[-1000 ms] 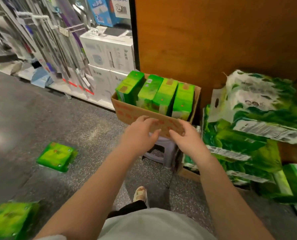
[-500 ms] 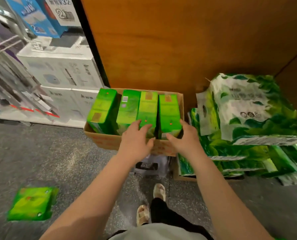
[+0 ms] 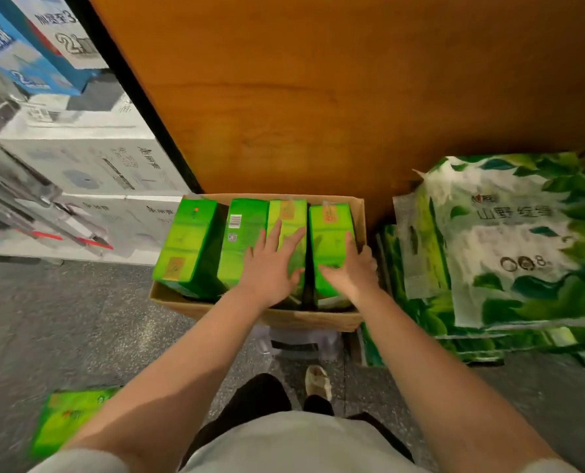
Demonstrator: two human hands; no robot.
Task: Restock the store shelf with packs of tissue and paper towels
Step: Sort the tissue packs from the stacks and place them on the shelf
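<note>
Atop the cardboard box, left hand flat, fingers spread on tissue packs; right hand clasps the rightmost pack; none shelved yet.

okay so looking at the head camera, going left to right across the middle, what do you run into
White boxes → cardboard box holding four green tissue packs, with the left hand flat on the third and the right hand gripping the fourth → stacked paper towel packs.
</note>
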